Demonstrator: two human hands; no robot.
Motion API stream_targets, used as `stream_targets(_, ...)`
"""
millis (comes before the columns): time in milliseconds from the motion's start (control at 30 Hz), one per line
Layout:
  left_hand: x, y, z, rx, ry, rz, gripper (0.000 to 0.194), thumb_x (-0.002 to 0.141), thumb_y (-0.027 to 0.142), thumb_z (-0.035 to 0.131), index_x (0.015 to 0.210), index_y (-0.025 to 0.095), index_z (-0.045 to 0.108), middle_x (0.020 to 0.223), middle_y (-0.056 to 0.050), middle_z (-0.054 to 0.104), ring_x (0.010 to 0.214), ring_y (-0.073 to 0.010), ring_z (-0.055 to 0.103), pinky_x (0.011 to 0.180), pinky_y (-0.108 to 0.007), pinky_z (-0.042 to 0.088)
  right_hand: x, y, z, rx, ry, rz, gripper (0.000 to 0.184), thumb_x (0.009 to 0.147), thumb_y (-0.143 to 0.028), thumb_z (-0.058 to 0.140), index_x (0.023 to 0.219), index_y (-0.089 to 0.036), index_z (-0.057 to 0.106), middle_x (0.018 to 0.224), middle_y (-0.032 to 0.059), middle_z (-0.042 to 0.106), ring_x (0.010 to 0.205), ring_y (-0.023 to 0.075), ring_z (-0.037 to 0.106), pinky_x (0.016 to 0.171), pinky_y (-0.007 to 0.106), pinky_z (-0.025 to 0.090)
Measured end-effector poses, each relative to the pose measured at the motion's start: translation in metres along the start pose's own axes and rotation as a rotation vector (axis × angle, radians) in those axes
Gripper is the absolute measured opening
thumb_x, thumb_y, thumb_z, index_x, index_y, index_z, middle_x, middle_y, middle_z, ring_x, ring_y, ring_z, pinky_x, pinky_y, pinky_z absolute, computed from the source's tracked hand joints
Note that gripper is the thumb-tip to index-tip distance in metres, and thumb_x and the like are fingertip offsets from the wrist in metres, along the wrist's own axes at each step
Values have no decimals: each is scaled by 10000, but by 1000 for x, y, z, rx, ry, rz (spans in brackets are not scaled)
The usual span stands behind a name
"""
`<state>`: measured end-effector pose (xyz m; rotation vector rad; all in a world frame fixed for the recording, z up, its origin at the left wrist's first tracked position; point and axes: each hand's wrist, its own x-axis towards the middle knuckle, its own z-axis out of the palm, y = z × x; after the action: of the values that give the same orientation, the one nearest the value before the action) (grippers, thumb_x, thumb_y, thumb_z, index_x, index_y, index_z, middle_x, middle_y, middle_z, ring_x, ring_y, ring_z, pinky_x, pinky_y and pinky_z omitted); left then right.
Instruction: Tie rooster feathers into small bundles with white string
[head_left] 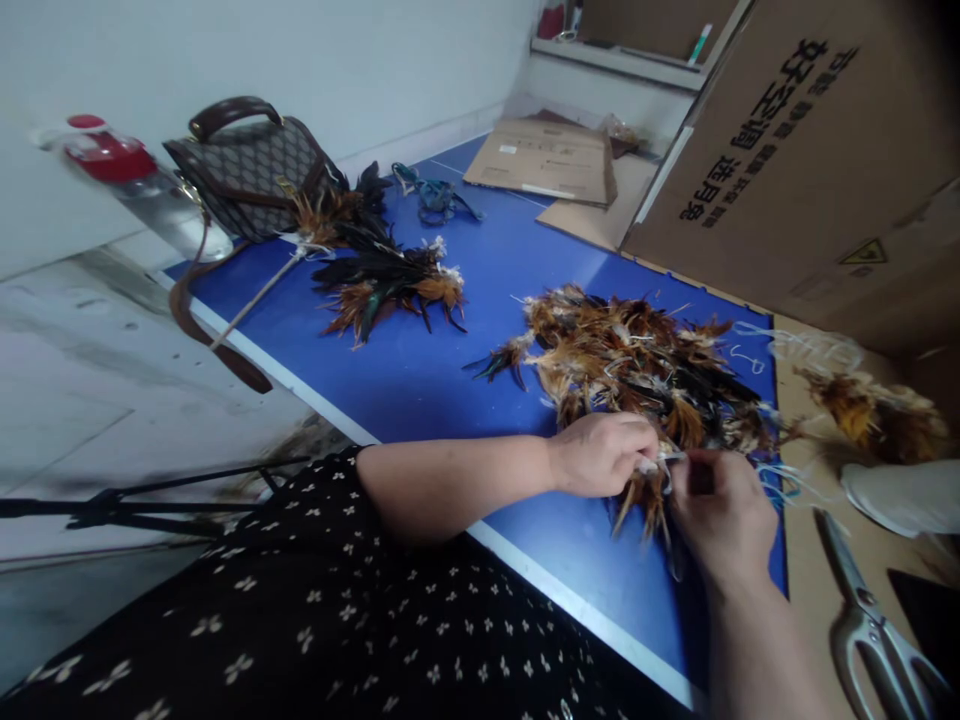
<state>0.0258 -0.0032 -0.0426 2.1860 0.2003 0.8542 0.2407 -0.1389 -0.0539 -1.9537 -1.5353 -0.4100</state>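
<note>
My left hand (606, 452) is closed around the bound end of a small bunch of brown feathers (642, 508), whose tips hang down over the blue table. Just to its right, my right hand (724, 510) pinches a white string (670, 457) at that same bound end, thumb and forefinger together. Behind both hands spreads a large pile of brown and black feather bunches (619, 345), many with white string on them. Farther left lies a group of dark, glossy feather bunches (397, 285).
Scissors (862, 610) lie at the right on cardboard, near a white cylindrical object (904, 497) and more feathers (874, 410). A handbag (240, 175), a red-capped bottle (142, 180) and a feather-topped stick (259, 298) are at the far left. A large carton (795, 150) stands behind.
</note>
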Motion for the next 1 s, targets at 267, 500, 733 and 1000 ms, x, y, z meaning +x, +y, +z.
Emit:
stream_targets(267,3,-3,2,-68,-95,56,258,964,-19,588,920,224,662,1042,-88,754,1001,-214,731,973,-346,628,-4,4,11,-69,15,38,197,993,-438,732,957,-244,744,876,90,768,781,274,699,674,373,461)
stream_targets(500,5,1,11,-300,103,-199,142,985,72,767,925,195,729,1034,-67,797,1022,-208,744,1014,-381,624,3,2,2,2,106,29,301,1111,-504,698,1058,-223,793,906,88,803,775,248,722,719,369,560)
stream_targets(733,10,10,22,-1040,96,-701,557,795,356,1146,1133,168,746,915,2,814,811,-112,727,888,-309,587,8,-13,-6,130,143,-44,332,1163,-517,708,1094,-210,813,914,77,808,740,213,716,725,354,587)
stream_targets(1000,17,22,14,-1105,154,-881,581,548,339,1234,876,140,798,764,33,779,713,-100,666,809,-288,551,17,-21,-38,195,30,-138,326,1168,-527,689,1272,-256,838,1057,96,861,816,241,785,797,406,645)
